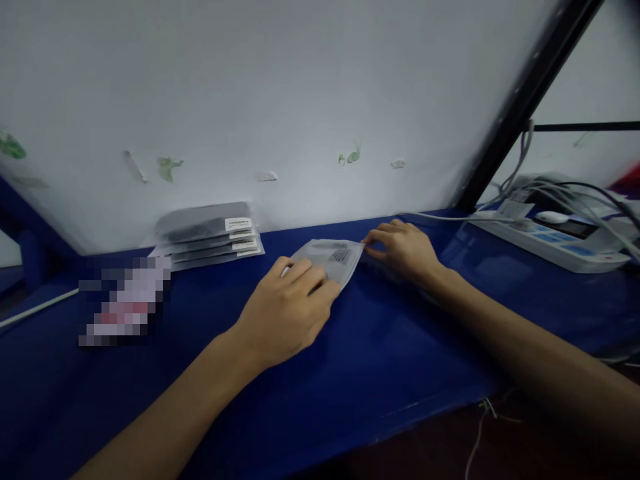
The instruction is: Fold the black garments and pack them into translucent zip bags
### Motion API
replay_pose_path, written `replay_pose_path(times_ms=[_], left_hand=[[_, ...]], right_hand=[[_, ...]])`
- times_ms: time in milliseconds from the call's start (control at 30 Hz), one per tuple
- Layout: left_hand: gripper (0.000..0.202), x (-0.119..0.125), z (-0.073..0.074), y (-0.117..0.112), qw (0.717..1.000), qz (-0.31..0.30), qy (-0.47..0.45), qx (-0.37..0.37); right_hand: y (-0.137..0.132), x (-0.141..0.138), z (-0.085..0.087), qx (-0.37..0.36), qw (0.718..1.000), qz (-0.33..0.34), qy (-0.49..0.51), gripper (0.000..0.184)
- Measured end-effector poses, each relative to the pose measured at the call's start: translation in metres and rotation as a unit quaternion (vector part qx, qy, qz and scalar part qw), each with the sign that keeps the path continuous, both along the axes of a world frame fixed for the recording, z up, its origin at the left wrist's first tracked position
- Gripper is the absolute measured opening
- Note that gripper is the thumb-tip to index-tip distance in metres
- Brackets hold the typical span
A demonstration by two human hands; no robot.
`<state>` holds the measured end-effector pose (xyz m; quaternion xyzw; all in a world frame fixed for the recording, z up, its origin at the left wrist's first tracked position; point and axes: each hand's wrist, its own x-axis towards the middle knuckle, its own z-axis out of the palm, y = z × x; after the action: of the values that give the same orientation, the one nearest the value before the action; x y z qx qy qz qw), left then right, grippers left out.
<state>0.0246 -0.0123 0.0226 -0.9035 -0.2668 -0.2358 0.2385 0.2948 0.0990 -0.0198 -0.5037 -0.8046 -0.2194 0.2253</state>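
Note:
A translucent plastic pouch [345,257] with dark printed text lies on the blue table between both hands. My left hand [295,303] rests over its near left part, fingers curled down onto it, and hides much of that side. At the far right corner of the pouch, my right hand [400,247] pinches the edge between thumb and fingertips. To the left, against the wall, sits a stack of grey packets [205,230] in clear sleeves, several of them, with white labels at their right ends.
A pixelated pale item [133,300] lies at the left, near a white cable [40,308]. On the right, a white device with blue keys [550,240] stands under tangled cables. A white wall [300,100] rises behind the blue table [350,400].

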Motion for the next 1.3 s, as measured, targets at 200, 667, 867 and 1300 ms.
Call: replay_pose_path(times_ms=[200,667,867,1300], left_hand=[[0.022,-0.004,0.002,-0.001,0.985,-0.024,-0.059,-0.163],[0.049,-0.021,-0.017,0.018,0.967,0.124,-0.005,-0.22],[0.038,-0.017,-0.003,0.016,0.952,0.17,-0.032,-0.251],[0.036,-0.057,0.009,0.042,0.894,0.358,-0.021,-0.27]], right_hand=[[-0.013,-0.027,-0.006,-0.076,0.985,0.157,0.003,0.023],[-0.004,-0.012,-0.011,-0.113,0.992,0.005,0.056,0.032],[0.001,-0.005,-0.013,-0.138,0.987,-0.003,0.081,0.026],[0.005,-0.004,-0.013,-0.176,0.976,0.031,0.122,0.027]])
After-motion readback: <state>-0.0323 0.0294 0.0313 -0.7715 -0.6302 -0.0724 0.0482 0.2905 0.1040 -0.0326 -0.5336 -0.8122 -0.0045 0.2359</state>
